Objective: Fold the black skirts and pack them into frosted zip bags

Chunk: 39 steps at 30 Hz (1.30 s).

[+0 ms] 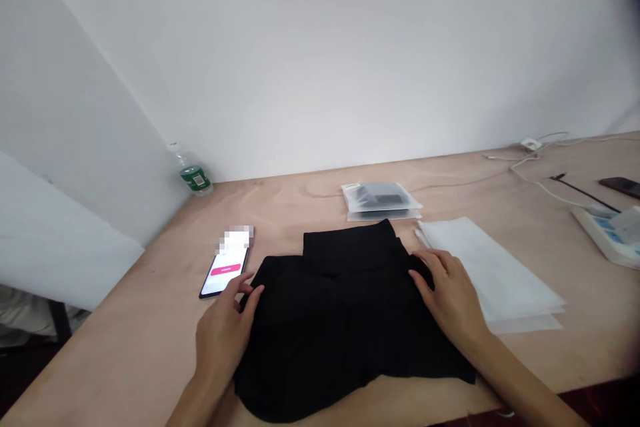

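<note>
The black garment (320,333) lies before me on the table (145,340), between my two hands, near the front edge. My left grip (226,327) is at its left border, with thumb and forefinger a little apart at the fingertips; whether some cloth is caught between the other fingers, I cannot tell. My right grip (453,297) is at the far right corner, where thumb and fingers are curved around a bit of black cloth with a gap showing; if they really pinch it, I also cannot tell. As I judge it, the work is only partly advanced: the garment is laid out quite flat, but its outline is uneven, with a narrower part standing out on the far side and a wavy hem toward me. So it is not yet a compact shape, and it lies outside any bag. The flat translucent bags (493,273) are just beside it on the right, and behind it rests a small stack of filled bags (383,199) with something dark inside, which looks like finished pieces.
</note>
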{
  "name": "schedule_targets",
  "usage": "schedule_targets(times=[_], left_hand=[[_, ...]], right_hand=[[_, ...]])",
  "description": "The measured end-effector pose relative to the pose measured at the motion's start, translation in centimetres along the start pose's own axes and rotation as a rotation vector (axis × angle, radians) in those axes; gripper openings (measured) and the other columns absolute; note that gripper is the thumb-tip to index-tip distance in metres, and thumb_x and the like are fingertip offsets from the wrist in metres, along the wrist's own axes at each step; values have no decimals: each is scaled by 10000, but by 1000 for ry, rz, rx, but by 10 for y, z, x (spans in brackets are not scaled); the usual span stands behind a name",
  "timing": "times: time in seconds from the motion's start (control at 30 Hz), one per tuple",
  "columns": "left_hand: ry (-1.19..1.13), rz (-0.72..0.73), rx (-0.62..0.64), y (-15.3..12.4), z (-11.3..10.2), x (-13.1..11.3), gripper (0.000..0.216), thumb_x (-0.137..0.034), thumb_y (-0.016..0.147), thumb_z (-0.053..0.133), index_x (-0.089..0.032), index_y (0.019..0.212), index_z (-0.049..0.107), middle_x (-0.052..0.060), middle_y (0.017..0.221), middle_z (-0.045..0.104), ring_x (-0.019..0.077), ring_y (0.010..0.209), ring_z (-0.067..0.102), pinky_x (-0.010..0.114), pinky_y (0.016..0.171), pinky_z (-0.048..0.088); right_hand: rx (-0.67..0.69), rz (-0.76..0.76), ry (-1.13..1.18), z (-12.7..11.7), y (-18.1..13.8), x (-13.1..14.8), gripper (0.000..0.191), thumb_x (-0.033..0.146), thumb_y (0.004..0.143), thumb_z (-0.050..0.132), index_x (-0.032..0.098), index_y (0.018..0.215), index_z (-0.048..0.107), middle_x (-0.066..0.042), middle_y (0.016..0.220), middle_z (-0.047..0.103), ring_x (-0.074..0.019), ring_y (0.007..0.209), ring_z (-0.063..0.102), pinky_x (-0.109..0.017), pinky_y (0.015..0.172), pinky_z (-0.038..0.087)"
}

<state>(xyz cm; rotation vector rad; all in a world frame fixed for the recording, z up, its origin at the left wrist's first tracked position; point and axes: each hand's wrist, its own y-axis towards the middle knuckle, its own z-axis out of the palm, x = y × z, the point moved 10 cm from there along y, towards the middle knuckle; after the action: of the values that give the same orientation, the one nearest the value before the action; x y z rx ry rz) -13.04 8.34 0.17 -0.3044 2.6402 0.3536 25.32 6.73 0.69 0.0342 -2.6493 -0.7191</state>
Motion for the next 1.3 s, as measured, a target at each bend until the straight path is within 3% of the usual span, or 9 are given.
schedule_targets(times=[0.07, 0.13, 0.27, 0.37, 0.5, 0.7, 0.93, 1.13, 1.3], left_hand=[[5, -43, -17, -4, -8, 5, 360, -517, 786, 476, -285, 1053, 543, -25, 832, 647, 153, 553, 551, 265, 540, 412], [-31, -110, -5, -10, -13, 17, 378, -566, 764, 479, -282, 998, 565, -16, 854, 655, 170, 589, 573, 277, 556, 431], [-124, -265, 183, -24, -3, 46, 439, -632, 745, 453, -259, 918, 607, 6, 801, 678, 219, 674, 619, 303, 598, 460], [-212, -258, 286, -26, 10, 52, 455, -627, 728, 483, -226, 889, 623, 29, 829, 689, 245, 761, 630, 315, 665, 464], [-314, -214, 311, -22, 17, 47, 442, -604, 703, 532, -199, 852, 632, 34, 808, 688, 231, 721, 623, 307, 648, 460], [-202, -166, 107, -9, -3, 42, 490, -596, 613, 606, -195, 895, 622, 5, 701, 615, 183, 575, 552, 296, 558, 433], [-216, -116, 196, 4, 12, 36, 438, -567, 612, 595, -193, 831, 664, -8, 612, 594, 187, 564, 563, 281, 527, 419], [-147, -100, 93, 5, -4, 26, 310, -496, 651, 579, -231, 793, 656, 21, 827, 661, 201, 699, 600, 292, 614, 451], [-114, -109, 43, 0, -28, 2, 239, -461, 689, 573, -258, 799, 635, 0, 812, 670, 209, 739, 617, 302, 646, 446]], right_hand=[[-45, -152, -24, -9, -4, 33, 209, 231, 827, 494, 224, 1026, 559, -91, 1022, 590, -252, 910, 535, -399, 773, 420], [5, -298, 30, -8, -13, 73, 181, 205, 834, 490, 234, 989, 578, -76, 985, 604, -229, 871, 534, -380, 748, 412], [196, -487, 101, 15, -31, 148, 235, 210, 839, 495, 226, 1060, 570, -57, 1045, 613, -207, 865, 525, -365, 727, 393], [310, -540, 57, 40, -40, 179, 389, 334, 848, 498, 213, 1218, 481, -67, 1189, 568, -246, 977, 495, -423, 796, 381], [413, -502, -2, 67, -44, 184, 538, 508, 837, 454, 207, 1282, 426, -81, 1234, 543, -288, 1014, 472, -495, 836, 366], [447, -485, -23, 75, -46, 180, 622, 561, 807, 462, 247, 1335, 363, -81, 1253, 519, -304, 1039, 451, -504, 859, 359], [465, -485, -53, 79, -43, 182, 652, 586, 767, 502, 269, 1324, 382, -85, 1213, 534, -313, 1033, 448, -511, 849, 361], [472, -451, -21, 77, -40, 182, 633, 562, 760, 535, 269, 1305, 407, -87, 1215, 535, -318, 1044, 444, -509, 847, 361], [465, -367, 67, 66, -31, 184, 507, 518, 786, 525, 252, 1218, 502, -99, 1150, 576, -316, 990, 480, -512, 821, 362]])
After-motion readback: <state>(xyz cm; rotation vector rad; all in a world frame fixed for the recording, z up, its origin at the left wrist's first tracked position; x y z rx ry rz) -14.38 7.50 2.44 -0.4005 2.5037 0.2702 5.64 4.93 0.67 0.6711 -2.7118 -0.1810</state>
